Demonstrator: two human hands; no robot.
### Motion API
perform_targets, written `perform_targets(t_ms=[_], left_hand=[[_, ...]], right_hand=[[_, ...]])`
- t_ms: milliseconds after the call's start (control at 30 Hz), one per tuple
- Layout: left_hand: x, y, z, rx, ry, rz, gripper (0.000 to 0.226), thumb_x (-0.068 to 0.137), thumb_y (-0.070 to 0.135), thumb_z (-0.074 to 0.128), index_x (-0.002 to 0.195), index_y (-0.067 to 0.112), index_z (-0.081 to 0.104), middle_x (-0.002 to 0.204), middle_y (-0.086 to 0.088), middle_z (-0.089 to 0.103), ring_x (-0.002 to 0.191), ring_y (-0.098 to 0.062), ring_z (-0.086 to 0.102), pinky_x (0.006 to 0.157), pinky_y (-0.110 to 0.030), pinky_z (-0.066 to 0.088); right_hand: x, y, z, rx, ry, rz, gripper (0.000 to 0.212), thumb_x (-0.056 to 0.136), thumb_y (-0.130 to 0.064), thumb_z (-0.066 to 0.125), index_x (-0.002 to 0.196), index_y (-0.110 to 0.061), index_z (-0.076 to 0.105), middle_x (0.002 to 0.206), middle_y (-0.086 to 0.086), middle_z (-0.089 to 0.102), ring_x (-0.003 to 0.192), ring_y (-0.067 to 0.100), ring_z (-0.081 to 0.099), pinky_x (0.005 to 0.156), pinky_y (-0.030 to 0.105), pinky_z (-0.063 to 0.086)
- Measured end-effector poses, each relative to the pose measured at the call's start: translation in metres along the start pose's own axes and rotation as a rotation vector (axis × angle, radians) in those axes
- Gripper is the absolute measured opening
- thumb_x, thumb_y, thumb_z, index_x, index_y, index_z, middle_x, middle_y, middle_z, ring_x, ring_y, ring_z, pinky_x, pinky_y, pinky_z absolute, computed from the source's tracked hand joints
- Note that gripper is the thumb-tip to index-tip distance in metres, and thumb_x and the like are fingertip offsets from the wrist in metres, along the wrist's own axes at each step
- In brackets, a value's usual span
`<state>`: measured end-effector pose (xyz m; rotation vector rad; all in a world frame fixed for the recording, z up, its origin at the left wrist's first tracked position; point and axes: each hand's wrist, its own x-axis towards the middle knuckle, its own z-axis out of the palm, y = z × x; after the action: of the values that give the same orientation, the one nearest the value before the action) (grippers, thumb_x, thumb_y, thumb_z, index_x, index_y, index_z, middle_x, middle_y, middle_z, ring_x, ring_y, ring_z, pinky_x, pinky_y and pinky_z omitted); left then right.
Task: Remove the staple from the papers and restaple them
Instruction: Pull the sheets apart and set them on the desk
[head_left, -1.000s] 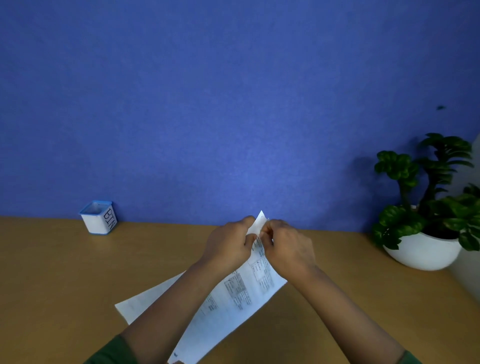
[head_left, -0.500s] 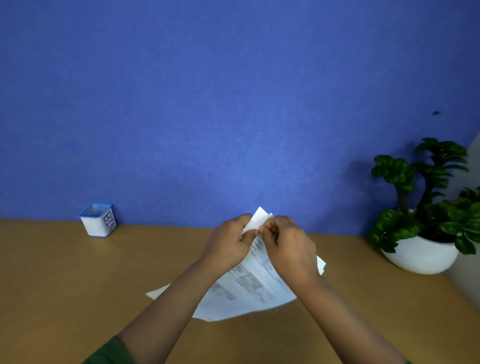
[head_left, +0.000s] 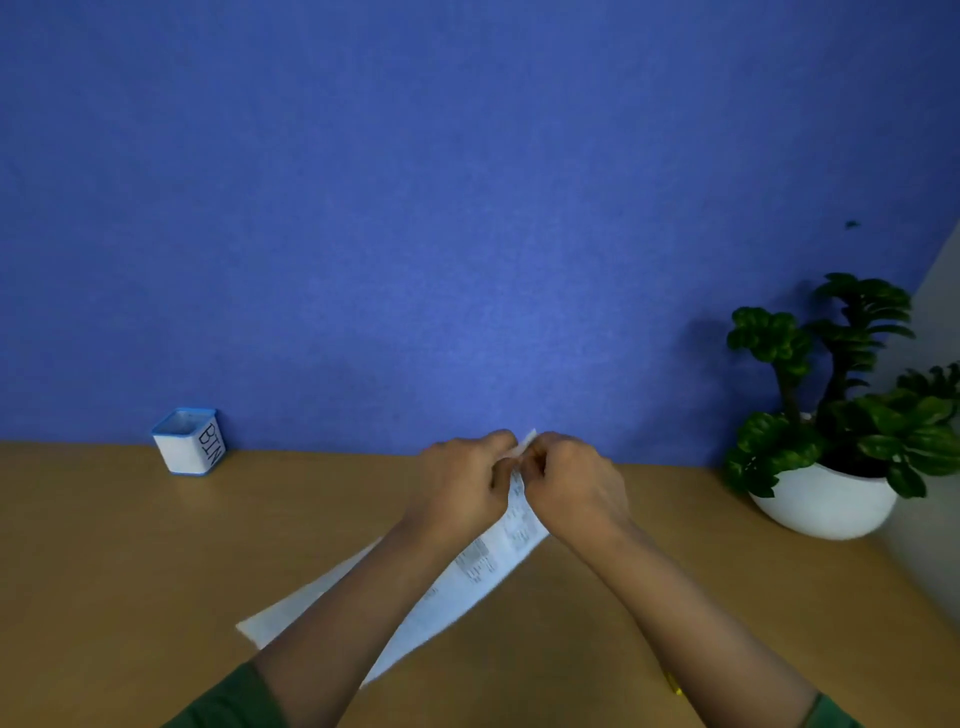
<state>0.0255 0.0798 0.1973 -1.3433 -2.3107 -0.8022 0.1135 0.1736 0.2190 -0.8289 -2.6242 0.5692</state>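
The papers (head_left: 483, 571) are held above the table (head_left: 130, 571), their top corner pinched between the left hand (head_left: 462, 483) and the right hand (head_left: 576, 483), both closed on it. The sheets hang down toward the forearms. A small bin (head_left: 189, 441) is seen far left, a potted plant (head_left: 841, 415) far right.
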Motion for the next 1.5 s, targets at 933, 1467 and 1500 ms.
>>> perform_targets(t_ms=[933,1467,1500], left_hand=[[0.026,-0.015,0.000,-1.044,-0.131,-0.791,0.013,0.084,0.009,0.064,0.074,0.011,0.071,0.070,-0.006,0.075,0.064,-0.024,0.072,0.061,-0.032,0.059],[-0.002,-0.114,0.061,-1.106,0.111,-1.334,0.015,0.090,0.012,0.059,0.088,-0.002,0.058,0.117,-0.020,0.056,0.104,-0.030,0.055,0.095,-0.045,0.045],[-0.008,-0.122,0.067,-1.053,0.164,-1.386,0.018,0.090,0.011,0.059,0.076,0.002,0.054,0.112,-0.019,0.055,0.097,-0.027,0.053,0.088,-0.042,0.045]], right_hand=[[0.012,0.017,0.013,0.624,0.364,-0.064,0.017,0.089,-0.028,0.059,0.073,-0.028,0.055,0.070,-0.017,0.058,0.064,0.000,0.054,0.057,0.013,0.041],[-0.019,0.107,0.042,1.185,0.071,0.544,0.014,0.091,-0.020,0.056,0.080,-0.019,0.062,0.074,-0.001,0.053,0.074,0.013,0.050,0.070,0.029,0.041],[-0.022,0.115,0.044,1.192,0.073,0.572,0.013,0.092,-0.019,0.055,0.081,-0.018,0.062,0.075,0.000,0.053,0.075,0.013,0.051,0.069,0.028,0.041]])
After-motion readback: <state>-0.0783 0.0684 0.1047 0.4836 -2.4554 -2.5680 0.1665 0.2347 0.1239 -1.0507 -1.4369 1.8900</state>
